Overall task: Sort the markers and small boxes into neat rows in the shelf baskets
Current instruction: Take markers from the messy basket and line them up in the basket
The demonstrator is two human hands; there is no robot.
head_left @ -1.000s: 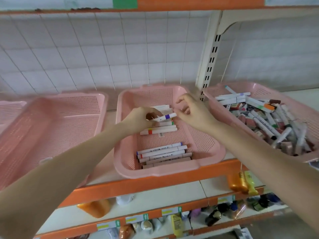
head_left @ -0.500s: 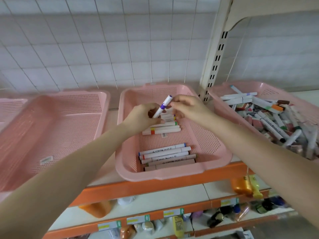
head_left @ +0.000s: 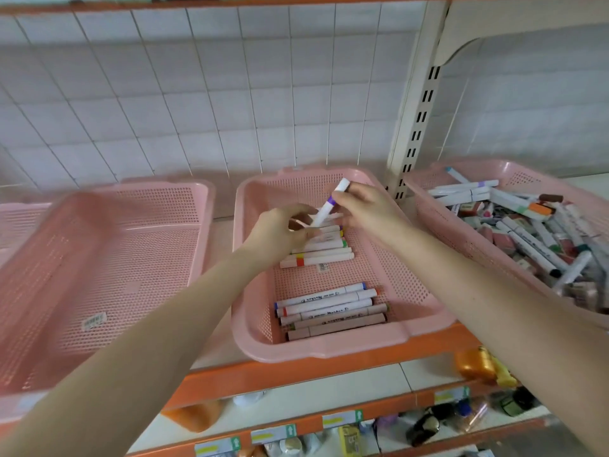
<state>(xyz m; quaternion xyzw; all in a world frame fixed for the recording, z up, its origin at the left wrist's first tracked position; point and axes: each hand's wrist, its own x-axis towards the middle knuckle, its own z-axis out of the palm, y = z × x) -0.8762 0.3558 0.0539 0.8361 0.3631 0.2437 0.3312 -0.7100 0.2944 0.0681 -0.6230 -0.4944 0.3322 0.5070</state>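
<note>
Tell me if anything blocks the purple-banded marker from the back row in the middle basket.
Only the left hand: it covers the left end of the row of white markers, right under the white purple-banded marker that the right hand pinches.

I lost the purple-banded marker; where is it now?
Head view, centre: the purple-banded marker tilts above the middle basket's back row, right hand pinching its upper end, left hand holding its lower end.

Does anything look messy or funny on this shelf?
Yes. The pink plastic basket on the right holds white markers and small boxes heaped crisscross, unlike the neat marker rows in the middle pink basket.
</note>
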